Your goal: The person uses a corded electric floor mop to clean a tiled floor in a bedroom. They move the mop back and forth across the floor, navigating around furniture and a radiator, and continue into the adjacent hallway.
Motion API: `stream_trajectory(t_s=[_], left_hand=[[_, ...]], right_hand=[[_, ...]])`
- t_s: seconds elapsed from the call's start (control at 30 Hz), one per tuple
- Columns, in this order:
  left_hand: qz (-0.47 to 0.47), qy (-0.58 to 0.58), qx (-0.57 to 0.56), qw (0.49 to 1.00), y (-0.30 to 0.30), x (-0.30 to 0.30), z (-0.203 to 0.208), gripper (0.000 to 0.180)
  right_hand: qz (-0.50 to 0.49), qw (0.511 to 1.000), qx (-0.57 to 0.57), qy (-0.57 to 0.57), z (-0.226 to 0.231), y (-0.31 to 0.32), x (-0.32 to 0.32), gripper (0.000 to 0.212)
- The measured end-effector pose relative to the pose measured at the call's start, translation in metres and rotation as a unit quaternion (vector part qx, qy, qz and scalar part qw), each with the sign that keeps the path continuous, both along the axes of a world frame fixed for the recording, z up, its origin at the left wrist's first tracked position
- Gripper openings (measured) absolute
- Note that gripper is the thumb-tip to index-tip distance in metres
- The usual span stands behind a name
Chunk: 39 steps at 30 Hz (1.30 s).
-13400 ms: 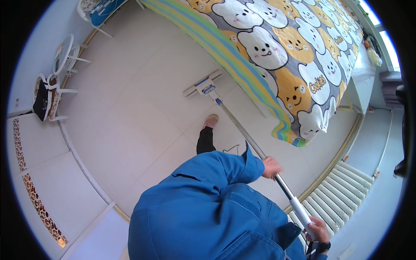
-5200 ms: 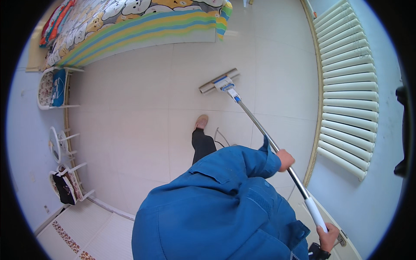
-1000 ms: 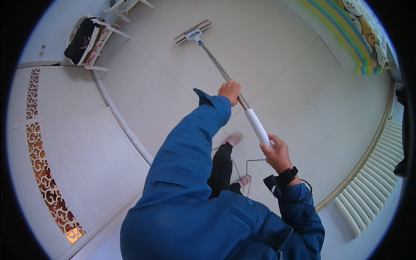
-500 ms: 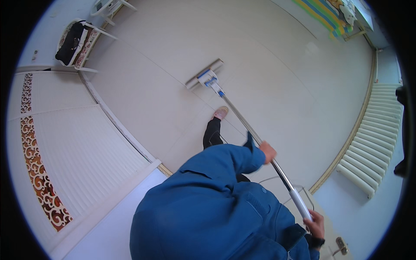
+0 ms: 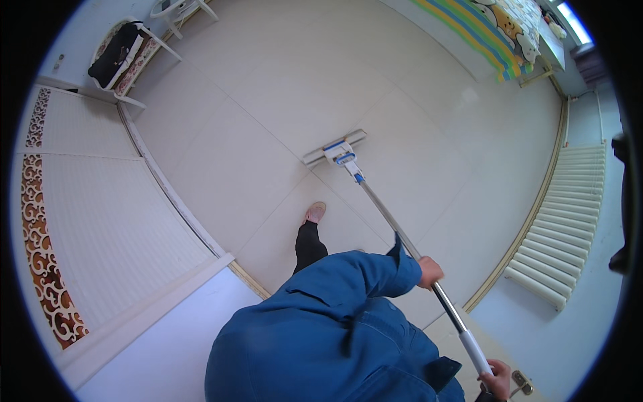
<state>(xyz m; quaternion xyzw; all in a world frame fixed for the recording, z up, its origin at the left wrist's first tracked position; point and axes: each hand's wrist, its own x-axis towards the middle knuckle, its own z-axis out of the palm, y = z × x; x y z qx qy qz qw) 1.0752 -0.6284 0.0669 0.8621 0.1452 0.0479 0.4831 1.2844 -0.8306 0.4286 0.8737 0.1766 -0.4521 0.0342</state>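
A flat floor mop (image 5: 392, 218) with a long metal pole slants across the view. Its wide head (image 5: 345, 145), with a white and blue joint, rests on the pale tiled floor (image 5: 268, 80). Halfway down the pole, my left hand (image 5: 430, 273) is wrapped round the metal tube. My right hand (image 5: 496, 379) grips the white handle at the pole's lower end, partly cut by shadow and the sleeve. Just left of the pole, my foot in a pinkish shoe (image 5: 315, 212) stands on the tiles, behind the mop head.
A white radiator (image 5: 552, 228) runs along the right wall. At the upper left stands a cushioned chair (image 5: 127, 60) with dark cloth on it. A bed with a striped cover (image 5: 469, 33) is at the upper right. White panelled doors (image 5: 107, 194) line the left.
In the picture the mop head has shifted down and to the right and turned flatter. Both hands are lower and slightly further right, still on the pole. The whole view has shifted too.
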Motion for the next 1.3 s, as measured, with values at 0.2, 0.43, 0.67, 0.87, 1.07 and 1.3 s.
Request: stream_trajectory(t_s=[0.2, 0.43, 0.67, 0.87, 1.07, 1.3], left_hand=[[0.093, 0.087, 0.035, 0.991, 0.107, -0.139, -0.072, 0.022], [0.444, 0.272, 0.174, 0.836, 0.279, -0.326, -0.093, 0.035], [0.583, 0.192, 0.159, 0.773, 0.357, -0.348, -0.061, 0.076], [0.456, 0.178, 0.158, 0.857, 0.294, -0.293, -0.081, 0.081], [0.255, 0.161, 0.212, 0.93, 0.195, -0.211, -0.101, 0.061], [0.193, 0.07, 0.113, 0.972, -0.052, -0.027, -0.072, 0.023]], right_hand=[[0.014, 0.977, -0.032, 0.21, -0.12, 0.122, -0.105, 0.038], [0.14, 0.906, 0.052, 0.395, -0.246, 0.334, -0.281, 0.021], [0.037, 0.9, 0.131, 0.413, -0.292, 0.479, -0.376, 0.017], [0.004, 0.923, 0.12, 0.365, -0.268, 0.374, -0.317, 0.016], [0.104, 0.958, 0.033, 0.265, -0.218, 0.165, -0.191, 0.025], [0.122, 0.989, -0.032, 0.08, -0.139, -0.075, -0.009, 0.039]])
